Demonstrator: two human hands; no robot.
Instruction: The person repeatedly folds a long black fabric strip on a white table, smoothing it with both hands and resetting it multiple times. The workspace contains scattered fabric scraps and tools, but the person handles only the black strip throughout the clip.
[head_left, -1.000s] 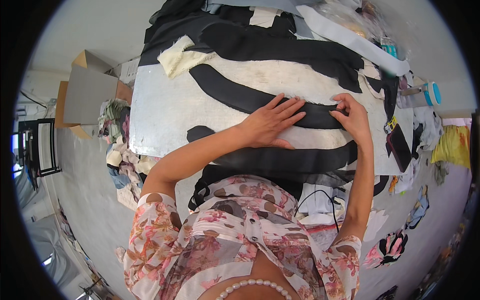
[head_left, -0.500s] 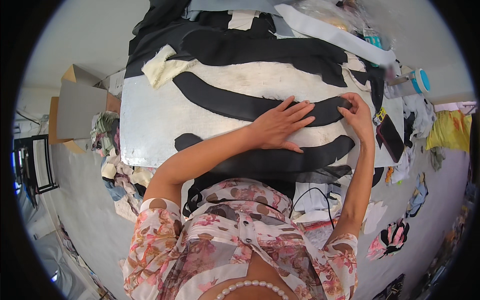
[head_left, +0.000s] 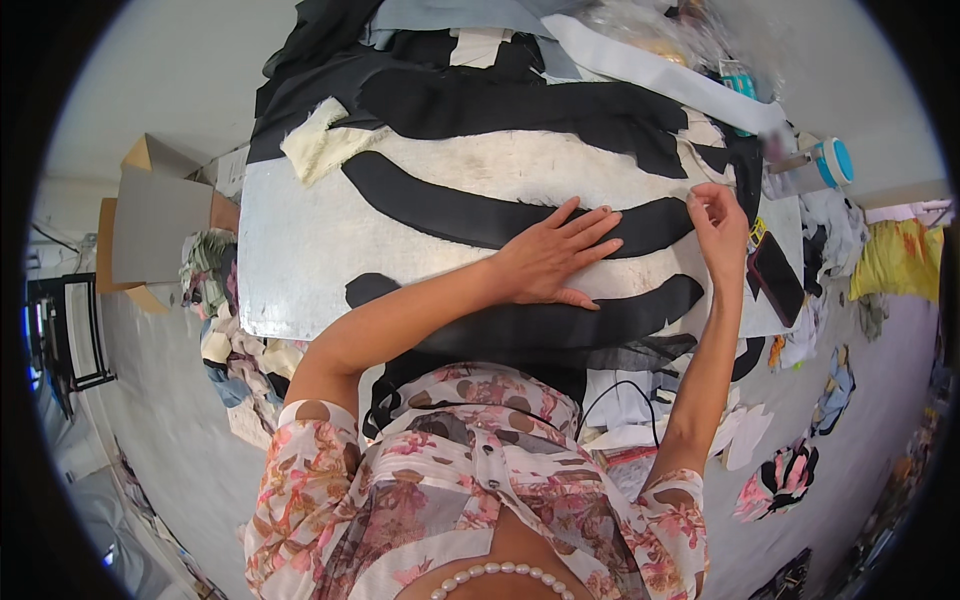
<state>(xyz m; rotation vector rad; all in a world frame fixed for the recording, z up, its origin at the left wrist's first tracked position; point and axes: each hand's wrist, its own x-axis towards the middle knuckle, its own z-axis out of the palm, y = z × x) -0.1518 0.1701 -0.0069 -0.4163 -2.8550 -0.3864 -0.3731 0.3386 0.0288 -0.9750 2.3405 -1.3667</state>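
A curved black fabric strip (head_left: 440, 209) lies across the pale board (head_left: 290, 250). My left hand (head_left: 553, 252) rests flat on its middle and lower edge, fingers spread, with the thumb over the gap toward a second black strip (head_left: 560, 325) nearer my body. At the right tip of the first strip, my right hand (head_left: 718, 218) has its thumb and fingertips drawn together. Whatever lies between those fingertips is too small to make out. My left forearm covers part of the nearer strip.
Larger black fabric (head_left: 520, 108) and a cream scrap (head_left: 325, 142) lie farther back. On the right are a phone (head_left: 778, 278), a yellow tape measure (head_left: 756, 236) and a clear jar with a blue lid (head_left: 833, 163). A cardboard box (head_left: 160, 230) stands at left.
My right hand has shifted slightly off the strip's right tip, its fingertips closing together. My left hand keeps its place on the fabric.
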